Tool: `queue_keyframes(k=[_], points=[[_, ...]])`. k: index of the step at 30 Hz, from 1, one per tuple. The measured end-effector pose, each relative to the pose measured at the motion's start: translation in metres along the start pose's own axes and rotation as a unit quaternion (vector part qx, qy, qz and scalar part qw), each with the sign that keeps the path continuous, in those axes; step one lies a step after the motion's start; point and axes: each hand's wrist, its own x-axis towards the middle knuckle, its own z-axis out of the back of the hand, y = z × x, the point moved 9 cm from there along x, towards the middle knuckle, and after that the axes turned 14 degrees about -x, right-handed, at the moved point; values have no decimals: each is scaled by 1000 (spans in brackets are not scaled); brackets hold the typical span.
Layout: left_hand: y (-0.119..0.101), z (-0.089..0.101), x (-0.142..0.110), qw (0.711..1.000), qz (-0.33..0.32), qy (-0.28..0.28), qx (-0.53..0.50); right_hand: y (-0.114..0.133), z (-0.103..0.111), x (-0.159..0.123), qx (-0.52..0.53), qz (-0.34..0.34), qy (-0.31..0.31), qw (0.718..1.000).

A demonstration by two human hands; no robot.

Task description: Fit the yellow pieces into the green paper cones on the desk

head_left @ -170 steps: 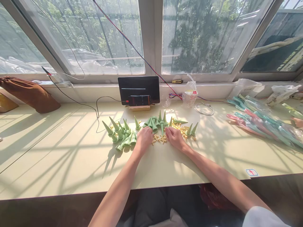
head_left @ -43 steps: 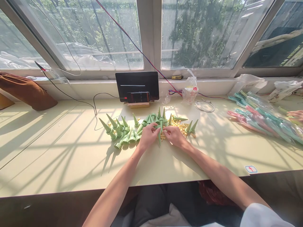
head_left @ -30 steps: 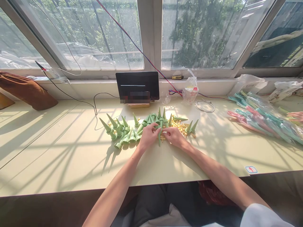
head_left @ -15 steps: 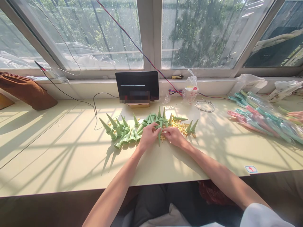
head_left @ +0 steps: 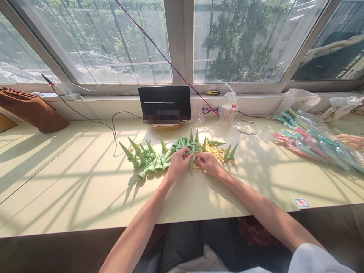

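Head view, and the left hand [head_left: 179, 164] has its grip clamped on a green spike [head_left: 191, 169], tip this way, over the desk [head_left: 93, 204]; the right hand [head_left: 211, 164] works just beside it, near yellow pegs [head_left: 218, 152], its grip impossible to tell.

I am pinching a slim green spike [head_left: 191, 168] in my left hand [head_left: 180, 163] — its narrow tip is pointing down toward me, while my fingers are hiding its upper part. More green cones [head_left: 158, 165] are clustering around it, some standing tip-up, others lying with hollow ends facing me. Small yellow pegs [head_left: 218, 152] are lying loose — mostly heaping to the right, a few just beside the spike.
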Motion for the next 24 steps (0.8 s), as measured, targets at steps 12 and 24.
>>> queue_keyframes(k=[12, 24], points=[[-2, 11, 1, 999, 6, -39, -33, 2, 0, -1, 10, 26, -18, 999], [4, 19, 2, 993, 24, -77, -90, 9, 6, -3, 59, 44, -39, 997]])
